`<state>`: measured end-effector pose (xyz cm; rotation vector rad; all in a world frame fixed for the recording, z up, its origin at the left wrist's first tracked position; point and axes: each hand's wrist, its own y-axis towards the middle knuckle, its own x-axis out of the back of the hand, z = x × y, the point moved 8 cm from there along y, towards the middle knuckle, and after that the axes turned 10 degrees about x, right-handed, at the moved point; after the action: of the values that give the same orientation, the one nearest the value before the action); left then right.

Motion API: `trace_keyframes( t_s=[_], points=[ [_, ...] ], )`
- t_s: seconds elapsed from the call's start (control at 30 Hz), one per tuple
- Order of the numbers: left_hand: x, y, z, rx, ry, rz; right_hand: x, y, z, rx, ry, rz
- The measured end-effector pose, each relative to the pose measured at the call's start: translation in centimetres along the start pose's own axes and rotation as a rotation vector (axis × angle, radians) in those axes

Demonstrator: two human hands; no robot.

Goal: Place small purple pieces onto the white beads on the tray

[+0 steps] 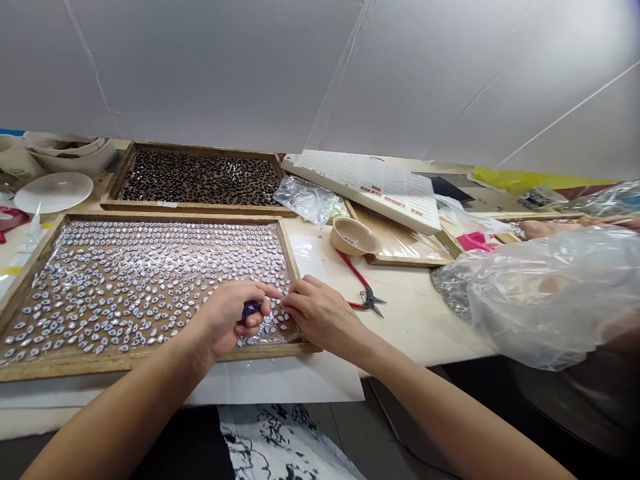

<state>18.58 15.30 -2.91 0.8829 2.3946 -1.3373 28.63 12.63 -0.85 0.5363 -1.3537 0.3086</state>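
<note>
Several small white eye-shaped pieces with dark centres lie across a film-lined wooden tray (125, 362) in front of me. Over the tray's lower right part, my left hand (233, 313) curls around a shiny dark purple bundle (251, 309); its kind cannot be made out. The index finger of that hand reaches out to the fingertips of my right hand (320, 312). The right hand's thumb and fingers are pinched together just inside the tray's right rim. Whatever lies between them is too small or hidden to name.
Behind stands a second wooden tray (200, 206) of small dark pieces. Red-handled pliers (369, 299), a beige bowl (355, 237) and a white box (370, 190) lie to the right. Farther right, another person's hand (543, 229) shows behind a clear plastic bag (555, 293). A white plate (54, 192) sits at left.
</note>
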Motion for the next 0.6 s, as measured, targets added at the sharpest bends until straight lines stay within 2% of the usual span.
trace_keyframes(
  t_s=[0.4, 0.6],
  points=[
    [0.1, 0.1, 0.2, -0.005, -0.007, 0.010, 0.2, -0.1, 0.8, 0.101, -0.126, -0.037],
    [0.0, 0.1, 0.1, -0.005, -0.009, 0.009, 0.6, -0.2, 1.2, 0.132, -0.047, -0.008]
  ],
)
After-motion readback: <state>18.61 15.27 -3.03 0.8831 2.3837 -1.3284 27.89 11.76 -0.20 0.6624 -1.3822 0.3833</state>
